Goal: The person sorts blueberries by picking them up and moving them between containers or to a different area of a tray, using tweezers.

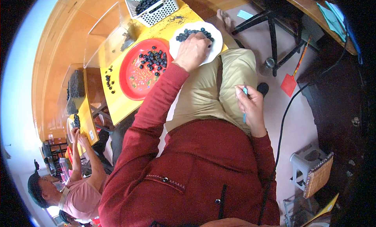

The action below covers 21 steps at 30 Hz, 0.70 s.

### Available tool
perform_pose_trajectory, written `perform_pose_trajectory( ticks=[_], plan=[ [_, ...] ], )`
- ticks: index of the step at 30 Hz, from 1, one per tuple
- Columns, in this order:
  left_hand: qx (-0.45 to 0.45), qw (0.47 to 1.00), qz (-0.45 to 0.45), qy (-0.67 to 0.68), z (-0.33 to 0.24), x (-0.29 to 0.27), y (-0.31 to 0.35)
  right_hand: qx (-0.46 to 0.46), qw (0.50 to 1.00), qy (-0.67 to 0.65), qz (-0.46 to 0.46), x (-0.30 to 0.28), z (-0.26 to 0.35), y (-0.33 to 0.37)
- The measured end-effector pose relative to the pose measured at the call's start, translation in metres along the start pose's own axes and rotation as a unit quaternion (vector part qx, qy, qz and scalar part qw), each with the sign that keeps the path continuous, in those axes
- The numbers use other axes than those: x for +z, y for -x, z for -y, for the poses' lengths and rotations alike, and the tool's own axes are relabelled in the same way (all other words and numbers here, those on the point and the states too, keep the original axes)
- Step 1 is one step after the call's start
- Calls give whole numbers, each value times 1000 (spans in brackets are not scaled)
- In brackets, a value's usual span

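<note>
Your left hand (192, 50) sits on the white plate (216, 43), fingers curled down over the dark berries (194, 32) there, right beside the red plate (135, 80) on the yellow tabletop (117, 103). Your right hand (250, 103) rests on your lap, pinching a thin light-blue tool (245, 92).

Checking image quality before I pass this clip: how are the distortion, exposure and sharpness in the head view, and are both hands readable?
Head view: strong fisheye bend, the yellow table curving toward the rim; dark corners; washed-out pale glare along the left edge. The middle is evenly lit and fairly sharp: left hand on the white plate of dark berries, right hand holding a thin blue tool.
</note>
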<state>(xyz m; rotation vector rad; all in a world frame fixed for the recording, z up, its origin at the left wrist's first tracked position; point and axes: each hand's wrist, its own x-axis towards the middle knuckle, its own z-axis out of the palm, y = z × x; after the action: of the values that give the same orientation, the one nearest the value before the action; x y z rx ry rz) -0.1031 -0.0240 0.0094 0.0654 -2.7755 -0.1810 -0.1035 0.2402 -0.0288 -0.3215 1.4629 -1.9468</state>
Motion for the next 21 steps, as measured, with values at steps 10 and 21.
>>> perform_pose_trajectory(
  ticks=[10,21],
  plan=[
    [1,995,30,90,-1,-16,13,-1,999,-34,-5,1,4,-3],
    [-234,704,-27,670,-12,-29,47,-9,1000,-10,1,11,9,-5]
  ],
)
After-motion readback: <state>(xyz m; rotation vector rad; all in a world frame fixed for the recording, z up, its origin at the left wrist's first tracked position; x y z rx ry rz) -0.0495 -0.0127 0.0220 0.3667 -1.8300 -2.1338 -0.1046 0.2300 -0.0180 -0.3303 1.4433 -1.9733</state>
